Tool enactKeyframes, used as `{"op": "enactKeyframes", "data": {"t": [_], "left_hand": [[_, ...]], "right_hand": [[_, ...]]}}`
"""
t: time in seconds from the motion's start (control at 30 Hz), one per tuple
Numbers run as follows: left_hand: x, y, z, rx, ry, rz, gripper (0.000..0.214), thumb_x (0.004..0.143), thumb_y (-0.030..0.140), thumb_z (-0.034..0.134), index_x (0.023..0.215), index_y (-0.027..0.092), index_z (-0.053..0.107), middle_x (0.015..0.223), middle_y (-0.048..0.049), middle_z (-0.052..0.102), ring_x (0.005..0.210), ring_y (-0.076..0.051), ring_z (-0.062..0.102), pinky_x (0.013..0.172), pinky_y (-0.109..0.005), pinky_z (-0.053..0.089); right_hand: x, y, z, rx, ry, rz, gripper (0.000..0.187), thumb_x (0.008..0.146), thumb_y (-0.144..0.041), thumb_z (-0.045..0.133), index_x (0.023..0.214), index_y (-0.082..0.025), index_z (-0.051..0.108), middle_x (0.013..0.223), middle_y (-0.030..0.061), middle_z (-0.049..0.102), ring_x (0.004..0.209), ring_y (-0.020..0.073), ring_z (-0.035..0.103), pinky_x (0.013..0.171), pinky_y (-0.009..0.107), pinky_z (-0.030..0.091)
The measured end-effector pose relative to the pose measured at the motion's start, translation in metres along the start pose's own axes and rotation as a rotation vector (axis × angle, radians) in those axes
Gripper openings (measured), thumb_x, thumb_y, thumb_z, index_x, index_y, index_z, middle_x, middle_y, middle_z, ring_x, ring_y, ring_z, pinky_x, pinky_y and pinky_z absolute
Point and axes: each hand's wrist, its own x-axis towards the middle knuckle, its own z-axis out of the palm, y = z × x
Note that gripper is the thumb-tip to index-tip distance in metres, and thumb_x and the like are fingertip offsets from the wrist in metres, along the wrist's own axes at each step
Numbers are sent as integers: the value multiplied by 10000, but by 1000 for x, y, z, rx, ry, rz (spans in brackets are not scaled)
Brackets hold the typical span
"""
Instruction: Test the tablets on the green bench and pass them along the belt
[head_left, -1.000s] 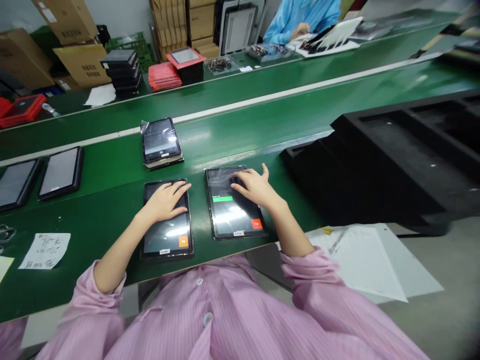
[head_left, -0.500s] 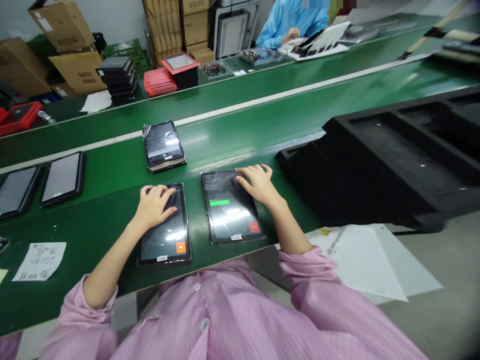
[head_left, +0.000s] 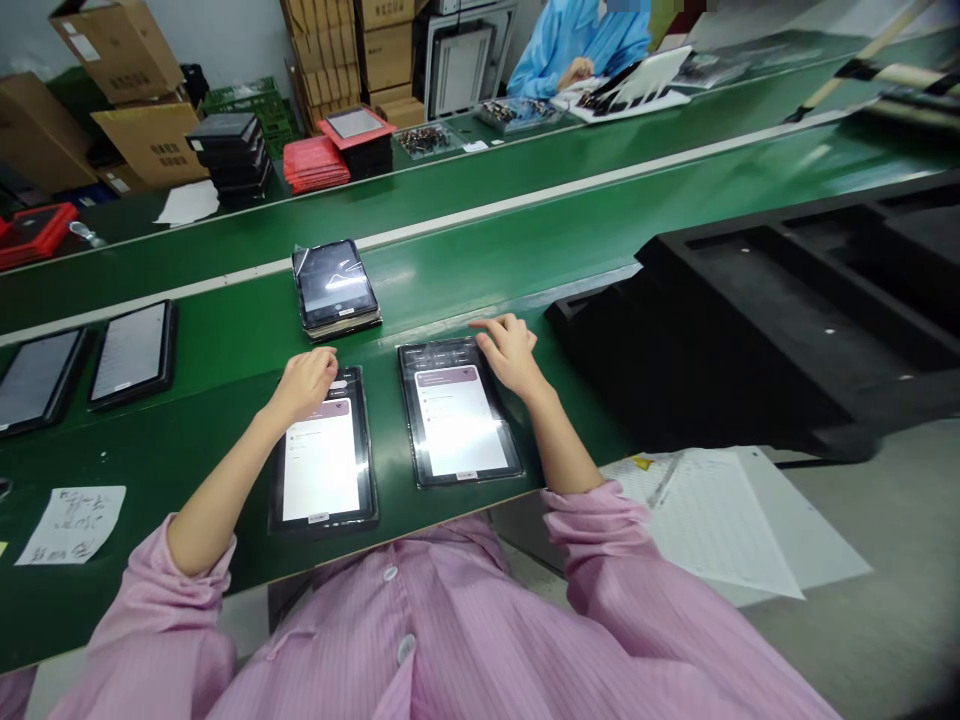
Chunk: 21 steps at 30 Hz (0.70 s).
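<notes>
Two tablets with lit white screens lie side by side at the bench's front edge. Over the upper left part of the left tablet [head_left: 324,470] is my left hand [head_left: 304,385]. Its fingers are curled in near the top of the screen, and I see nothing held. My right hand [head_left: 511,352] is at the upper right corner of the right tablet [head_left: 457,425]. Its index finger reaches out over the top edge while the others bend loosely, holding nothing. Whether either fingertip touches the glass I cannot tell. Both screens show a page with a purplish banner.
Behind them sits a small tablet stack [head_left: 337,285]. More tablets [head_left: 131,350] lie at left, near a handwritten note [head_left: 71,525]. A large black tray [head_left: 750,330] fills the right side. Across the green bench [head_left: 480,245], a person in blue [head_left: 577,50] works.
Both screens have changed from dark with coloured blocks to bright white pages. My left hand has moved up and its spread fingers have curled in. My right hand has shifted slightly up.
</notes>
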Motion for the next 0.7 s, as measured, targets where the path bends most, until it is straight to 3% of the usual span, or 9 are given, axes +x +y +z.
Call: {"op": "enactKeyframes", "data": {"t": [0.13, 0.27, 0.47, 0.7], "left_hand": [[29, 6, -6, -88, -243, -67, 645, 1017, 525, 112, 1332, 214, 581, 1352, -86, 640, 1259, -263, 566, 1027, -390, 434], [49, 7, -5, -30, -404, -39, 654, 1005, 529, 141, 1166, 234, 702, 1248, -59, 696, 1135, -264, 631, 916, -327, 464], [63, 4, -4, 39, -473, 40, 641, 1001, 531, 131, 926, 252, 703, 1031, -21, 727, 939, -221, 648, 783, -283, 440], [74, -8, -8, 33, -498, 22, 619, 983, 550, 144, 808, 247, 655, 916, -10, 732, 843, -214, 645, 744, -293, 438]], "right_hand": [[24, 15, 23, 292, 22, 50, 598, 1019, -543, 163, 1192, -239, 649, 1138, 100, 630, 1103, 255, 565, 974, 432, 445], [34, 30, 38, 550, 102, 185, 599, 989, -548, 183, 1130, -195, 646, 1066, 100, 662, 988, 223, 612, 904, 369, 497], [29, 37, 39, 720, 146, 343, 527, 944, -530, 265, 1113, -192, 632, 969, 73, 654, 867, 198, 611, 831, 329, 509], [28, 37, 45, 596, 101, 395, 419, 894, -528, 410, 1014, -203, 645, 996, 80, 680, 901, 211, 622, 810, 334, 507]]}}
